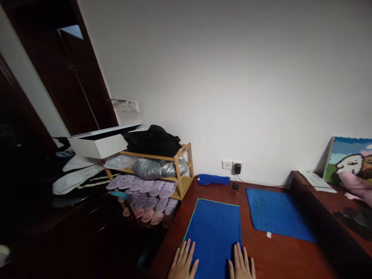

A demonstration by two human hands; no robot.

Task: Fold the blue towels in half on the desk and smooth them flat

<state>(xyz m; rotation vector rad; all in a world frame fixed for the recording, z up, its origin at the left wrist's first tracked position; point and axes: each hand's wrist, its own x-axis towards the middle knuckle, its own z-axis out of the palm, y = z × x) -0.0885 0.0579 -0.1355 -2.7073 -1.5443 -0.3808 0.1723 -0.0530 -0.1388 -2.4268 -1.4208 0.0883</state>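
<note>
A dark blue towel (213,228) with a green edge lies flat on the reddish wooden table (261,255), folded into a long rectangle. My left hand (182,263) rests flat on its near left edge, fingers stretched out. My right hand (241,265) lies flat on its near right edge, fingers also spread. Neither hand holds anything. A second blue towel (276,213) lies spread out to the right. A small rolled blue cloth (213,179) sits at the table's far edge by the wall.
A wooden shoe rack (174,182) with several pale slippers, bags and a white box (99,143) stands left of the table. A plugged-in charger (237,168) is on the wall. A raised dark ledge (316,217) borders the table on the right, with a cartoon picture (348,159) behind.
</note>
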